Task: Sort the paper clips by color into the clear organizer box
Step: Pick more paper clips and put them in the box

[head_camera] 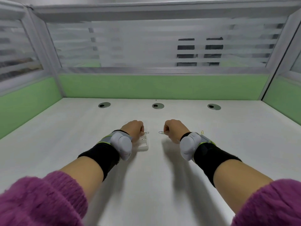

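My left hand (133, 128) is closed around a silver paper clip (146, 133) that sticks out to the right, just above the clear organizer box (144, 145). The box lies on the white desk, partly hidden by my left wrist; another clip (143, 138) rests in its far compartment. My right hand (174, 128) pinches a second silver paper clip (161, 132) pointing left, over bare desk to the right of the box. A yellow clip (202, 132) peeks out behind my right wrist.
Three round cable grommets (158, 106) line the back of the white desk (146, 176). Green and frosted partition walls (162, 85) enclose the desk at the back and both sides. Both wrists carry grey tracker devices on black bands.
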Demonstrator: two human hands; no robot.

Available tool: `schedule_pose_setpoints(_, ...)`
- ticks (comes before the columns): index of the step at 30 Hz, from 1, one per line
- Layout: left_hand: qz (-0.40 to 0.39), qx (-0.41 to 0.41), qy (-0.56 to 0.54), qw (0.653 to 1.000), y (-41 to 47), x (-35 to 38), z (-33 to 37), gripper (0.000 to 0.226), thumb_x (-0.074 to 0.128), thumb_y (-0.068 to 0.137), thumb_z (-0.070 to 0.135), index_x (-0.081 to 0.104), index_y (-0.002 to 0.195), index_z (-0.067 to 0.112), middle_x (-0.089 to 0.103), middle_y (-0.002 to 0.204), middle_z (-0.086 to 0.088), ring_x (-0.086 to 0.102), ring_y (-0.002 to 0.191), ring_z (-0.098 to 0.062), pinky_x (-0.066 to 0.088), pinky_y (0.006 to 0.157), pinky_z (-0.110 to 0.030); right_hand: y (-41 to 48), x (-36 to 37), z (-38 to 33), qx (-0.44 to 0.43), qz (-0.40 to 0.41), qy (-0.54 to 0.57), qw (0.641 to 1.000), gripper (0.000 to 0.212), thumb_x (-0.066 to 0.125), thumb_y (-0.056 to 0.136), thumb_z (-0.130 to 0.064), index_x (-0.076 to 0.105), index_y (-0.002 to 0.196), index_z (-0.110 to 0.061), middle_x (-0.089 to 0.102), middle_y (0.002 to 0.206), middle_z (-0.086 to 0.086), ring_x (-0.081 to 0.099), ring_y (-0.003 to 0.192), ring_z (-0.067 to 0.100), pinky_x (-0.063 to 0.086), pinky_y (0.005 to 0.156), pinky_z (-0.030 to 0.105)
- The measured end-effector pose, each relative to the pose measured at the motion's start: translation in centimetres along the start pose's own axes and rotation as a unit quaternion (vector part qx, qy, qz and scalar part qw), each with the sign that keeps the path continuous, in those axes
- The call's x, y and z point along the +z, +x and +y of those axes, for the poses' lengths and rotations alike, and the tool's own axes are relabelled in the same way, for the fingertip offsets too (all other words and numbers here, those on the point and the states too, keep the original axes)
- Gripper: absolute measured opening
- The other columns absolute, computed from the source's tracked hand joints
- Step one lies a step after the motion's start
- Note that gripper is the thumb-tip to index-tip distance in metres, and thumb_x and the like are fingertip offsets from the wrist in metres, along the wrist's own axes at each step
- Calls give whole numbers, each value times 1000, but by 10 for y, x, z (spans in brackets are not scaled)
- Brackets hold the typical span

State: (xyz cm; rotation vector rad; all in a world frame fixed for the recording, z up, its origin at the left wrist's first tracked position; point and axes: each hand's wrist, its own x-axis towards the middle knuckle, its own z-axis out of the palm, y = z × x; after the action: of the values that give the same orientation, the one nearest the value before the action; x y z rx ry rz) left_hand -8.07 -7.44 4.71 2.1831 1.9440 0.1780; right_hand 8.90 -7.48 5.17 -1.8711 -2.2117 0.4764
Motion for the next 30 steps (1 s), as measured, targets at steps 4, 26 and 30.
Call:
schedule_pose_setpoints(4,-11,-22,-1,1000,-7,0,-16,20,48,93,13,61,107,6,63,119,-10,58,109,-30,46,89,-34,1,8,-17,-21,-10,-8,1000,27,45,91,0,64,110,-1,63,121,15,58,113,32,48,91,36)
schedule_pose_setpoints(26,-22,-36,25,999,13,14,4,25,53,92,17,64,111,5,65,121,-12,59,113,-31,48,92,-34,7,14,-11,-24,-29,-26,999,27,46,89,1,64,108,-3,63,121,14,58,112,32,50,97,39)
schedule_pose_setpoints(30,-13,-27,6,1000,13,14,0,23,56,92,19,65,109,6,65,121,-11,58,115,-29,47,94,-34,8,15,-17,-33,-29,-25,999,26,46,90,0,64,109,-2,64,121,14,58,113,32,48,95,37)
